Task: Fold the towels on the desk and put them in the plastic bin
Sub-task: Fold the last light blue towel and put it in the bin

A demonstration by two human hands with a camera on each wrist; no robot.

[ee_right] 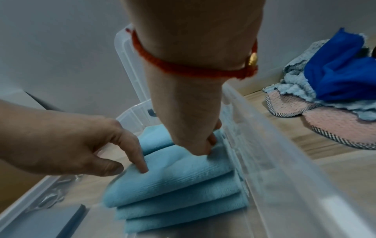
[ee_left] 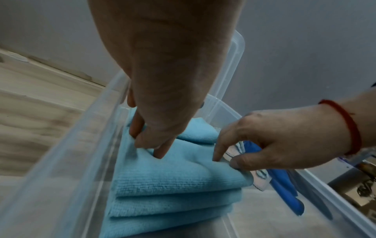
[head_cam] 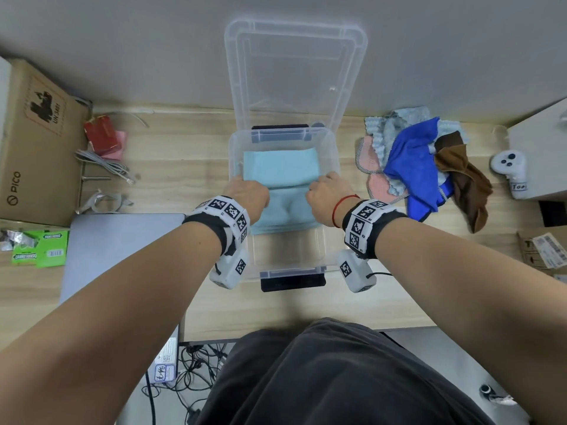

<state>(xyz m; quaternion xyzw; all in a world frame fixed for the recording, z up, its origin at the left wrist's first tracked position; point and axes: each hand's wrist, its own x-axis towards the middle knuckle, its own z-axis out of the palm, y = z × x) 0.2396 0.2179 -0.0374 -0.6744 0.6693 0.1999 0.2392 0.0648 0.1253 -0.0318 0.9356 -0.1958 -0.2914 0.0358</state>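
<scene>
A clear plastic bin (head_cam: 333, 154) stands open mid-desk, and its lid (head_cam: 294, 72) leans on the wall behind. Inside lies a folded light blue towel (head_cam: 285, 213) in stacked layers (ee_left: 173, 177) (ee_right: 173, 185). Another light blue fold (head_cam: 280, 167) sits behind it, toward the far wall. My left hand (head_cam: 245, 194) reaches down into the bin and pinches the towel's left edge (ee_left: 148, 145), forefinger on top and thumb at the side (ee_right: 132, 170). My right hand (head_cam: 329, 194) pinches the right edge the same way (ee_left: 223, 159) (ee_right: 203, 145).
A heap of unfolded towels (head_cam: 420, 167) (ee_right: 335, 72), blue, brown, pink and pale grey-blue, lies right of the bin. A cardboard box (head_cam: 36, 142), cables and a grey laptop (head_cam: 122, 240) are on the left. A white controller (head_cam: 511, 170) is at far right.
</scene>
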